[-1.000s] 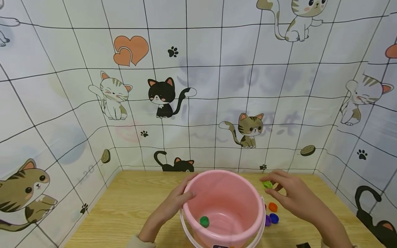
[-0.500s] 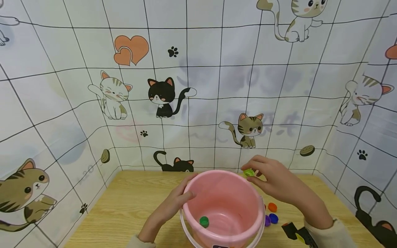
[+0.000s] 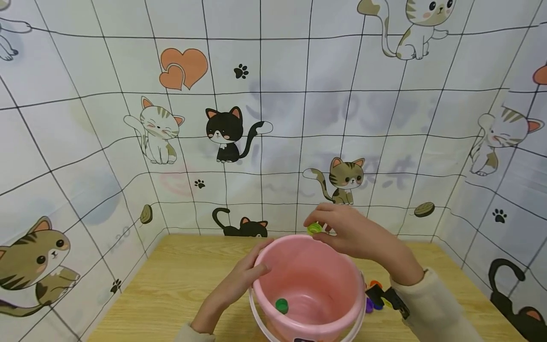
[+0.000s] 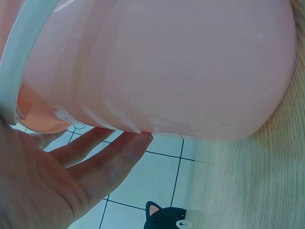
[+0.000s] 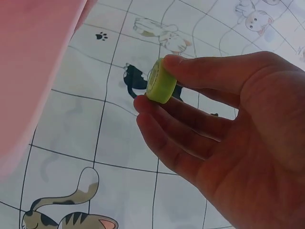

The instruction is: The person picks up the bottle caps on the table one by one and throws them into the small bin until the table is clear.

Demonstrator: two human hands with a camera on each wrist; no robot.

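Observation:
A pink bucket (image 3: 309, 266) with a white handle (image 3: 258, 319) stands tilted towards me on the table. My left hand (image 3: 239, 281) holds its left rim, thumb inside and fingers outside. The left wrist view has those fingers (image 4: 112, 160) against the bucket's outer wall (image 4: 181, 71). Above the far rim, my right hand (image 3: 348, 232) pinches a yellow-green bottle cap (image 3: 315, 228) between thumb and fingertips. The right wrist view shows this cap (image 5: 162, 83) on edge, apart from the bucket. A green cap (image 3: 281, 306) lies inside the bucket at the bottom.
Right of the bucket, several caps lie on the wooden table (image 3: 171, 275), among them a purple cap (image 3: 369, 305) and an orange cap (image 3: 376, 284), partly covered by a black strap piece (image 3: 386, 299) on the right wrist. A cat-patterned sheet (image 3: 282, 142) encloses the back and sides.
My right hand has carried the yellow-green bottle cap left and up, from beside the bucket to above its far rim. The left hand and bucket have stayed in place.

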